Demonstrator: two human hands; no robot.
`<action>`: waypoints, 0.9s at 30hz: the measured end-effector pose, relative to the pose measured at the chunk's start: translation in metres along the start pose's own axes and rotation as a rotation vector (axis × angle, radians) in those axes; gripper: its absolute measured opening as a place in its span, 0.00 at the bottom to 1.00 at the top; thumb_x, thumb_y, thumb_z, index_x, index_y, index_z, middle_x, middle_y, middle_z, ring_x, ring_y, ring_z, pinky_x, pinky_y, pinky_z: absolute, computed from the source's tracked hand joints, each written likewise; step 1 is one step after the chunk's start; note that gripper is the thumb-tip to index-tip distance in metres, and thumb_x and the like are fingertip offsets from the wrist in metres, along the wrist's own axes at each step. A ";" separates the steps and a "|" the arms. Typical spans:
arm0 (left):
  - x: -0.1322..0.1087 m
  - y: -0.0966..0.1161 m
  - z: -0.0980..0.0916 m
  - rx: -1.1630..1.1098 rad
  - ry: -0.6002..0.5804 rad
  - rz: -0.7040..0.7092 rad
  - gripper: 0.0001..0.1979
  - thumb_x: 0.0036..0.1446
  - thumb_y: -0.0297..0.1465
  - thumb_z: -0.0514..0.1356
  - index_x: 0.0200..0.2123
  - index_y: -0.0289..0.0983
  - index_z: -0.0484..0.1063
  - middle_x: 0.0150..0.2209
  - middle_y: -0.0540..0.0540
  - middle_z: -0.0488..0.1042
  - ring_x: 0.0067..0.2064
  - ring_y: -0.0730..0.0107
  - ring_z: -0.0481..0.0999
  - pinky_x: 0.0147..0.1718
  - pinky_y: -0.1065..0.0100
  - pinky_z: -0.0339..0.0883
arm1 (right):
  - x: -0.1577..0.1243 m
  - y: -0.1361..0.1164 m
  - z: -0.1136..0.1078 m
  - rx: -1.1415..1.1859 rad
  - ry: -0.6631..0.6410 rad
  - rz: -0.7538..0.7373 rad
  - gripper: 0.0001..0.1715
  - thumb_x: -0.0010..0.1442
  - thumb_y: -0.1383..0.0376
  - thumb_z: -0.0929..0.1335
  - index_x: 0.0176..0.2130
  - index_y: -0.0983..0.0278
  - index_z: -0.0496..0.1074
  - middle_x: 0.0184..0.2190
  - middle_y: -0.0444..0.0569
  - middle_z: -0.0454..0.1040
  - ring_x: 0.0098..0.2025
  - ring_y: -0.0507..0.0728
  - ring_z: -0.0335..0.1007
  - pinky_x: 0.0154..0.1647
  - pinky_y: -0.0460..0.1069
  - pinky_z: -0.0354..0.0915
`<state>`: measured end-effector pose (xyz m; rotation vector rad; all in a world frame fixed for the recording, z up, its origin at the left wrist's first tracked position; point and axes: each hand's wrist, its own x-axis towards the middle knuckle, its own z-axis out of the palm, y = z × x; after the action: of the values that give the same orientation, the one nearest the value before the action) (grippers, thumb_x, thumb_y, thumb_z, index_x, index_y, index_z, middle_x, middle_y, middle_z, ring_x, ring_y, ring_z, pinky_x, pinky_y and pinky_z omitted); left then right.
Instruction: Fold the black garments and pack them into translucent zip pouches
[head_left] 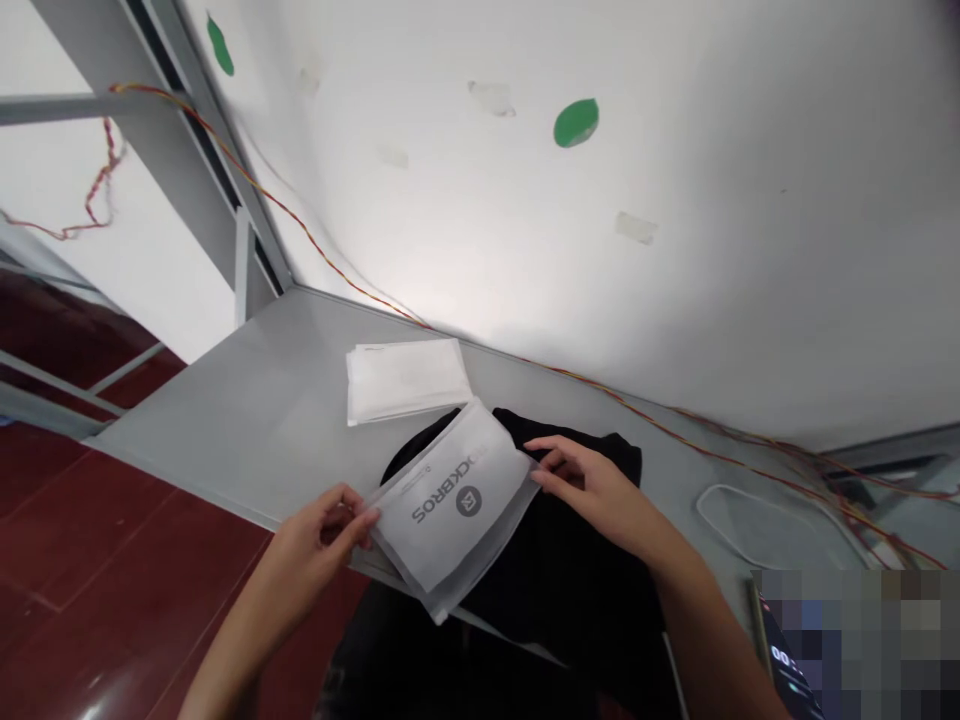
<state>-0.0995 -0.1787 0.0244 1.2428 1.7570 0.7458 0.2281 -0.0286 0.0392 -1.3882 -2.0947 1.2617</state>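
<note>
Between my two hands is a frosted zip bag point(450, 500) printed with "ROCKBROS" and a round logo, tilted in my view. My left hand point(330, 530) pinches its left edge between thumb and fingers. At the opposite edge, my right hand point(577, 475) pinches the bag near its corner. Black folded cloth point(570, 560) lies on the shelf beneath and to the right of the bag. Just behind sits a small stack of similar white bags point(405, 378), partly overlapped by the held one. What is inside the held bag cannot be made out.
A grey shelf point(247, 400) runs along a white wall panel point(480, 220). Red and yellow wires point(315, 240) trail along the wall and shelf's back edge. A phone point(787, 650) lies at lower right near a white cable point(705, 495). Metal frame bars point(246, 265) stand at left.
</note>
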 end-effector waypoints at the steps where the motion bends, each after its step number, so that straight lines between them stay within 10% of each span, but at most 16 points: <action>1: 0.005 0.000 -0.006 -0.035 0.024 0.007 0.22 0.64 0.55 0.58 0.35 0.42 0.70 0.27 0.51 0.78 0.31 0.64 0.76 0.33 0.66 0.66 | 0.001 -0.004 -0.001 0.037 -0.052 0.008 0.22 0.64 0.56 0.71 0.56 0.56 0.74 0.37 0.45 0.79 0.37 0.58 0.77 0.43 0.54 0.72; 7: 0.079 0.014 -0.054 -0.011 0.341 0.188 0.17 0.65 0.48 0.61 0.44 0.41 0.68 0.23 0.52 0.75 0.27 0.65 0.76 0.32 0.66 0.69 | 0.044 -0.043 0.003 0.142 -0.188 -0.011 0.37 0.65 0.58 0.70 0.69 0.53 0.58 0.33 0.40 0.76 0.34 0.56 0.78 0.42 0.53 0.74; 11: 0.119 0.035 -0.065 0.305 0.701 0.279 0.30 0.66 0.43 0.63 0.65 0.39 0.60 0.52 0.36 0.77 0.43 0.56 0.82 0.43 0.56 0.75 | 0.106 -0.058 0.012 0.036 -0.097 -0.049 0.29 0.67 0.63 0.68 0.64 0.51 0.61 0.35 0.40 0.75 0.34 0.54 0.79 0.41 0.51 0.75; 16: 0.117 0.030 -0.031 0.662 0.362 0.445 0.32 0.71 0.47 0.59 0.71 0.41 0.58 0.68 0.31 0.65 0.70 0.42 0.65 0.63 0.43 0.65 | 0.152 -0.050 0.030 -0.190 -0.047 0.025 0.25 0.65 0.67 0.68 0.60 0.60 0.64 0.28 0.41 0.76 0.27 0.56 0.76 0.32 0.50 0.71; 22: 0.094 0.012 -0.008 0.808 0.373 0.503 0.31 0.68 0.40 0.65 0.69 0.42 0.63 0.71 0.32 0.63 0.72 0.36 0.61 0.68 0.33 0.54 | 0.100 -0.039 -0.004 -0.339 0.067 -0.055 0.11 0.65 0.59 0.70 0.47 0.56 0.77 0.34 0.45 0.80 0.36 0.59 0.75 0.41 0.52 0.67; 27: 0.043 0.050 0.029 0.467 0.486 0.737 0.14 0.73 0.33 0.57 0.59 0.43 0.72 0.59 0.41 0.75 0.61 0.55 0.76 0.63 0.51 0.68 | -0.009 0.006 -0.058 -0.263 0.322 -0.013 0.21 0.66 0.48 0.67 0.49 0.58 0.78 0.32 0.47 0.79 0.32 0.58 0.73 0.34 0.52 0.68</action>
<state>-0.0590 -0.1216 0.0395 2.2384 1.9111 1.1635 0.2748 -0.0069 0.0680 -1.5622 -2.0874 0.7154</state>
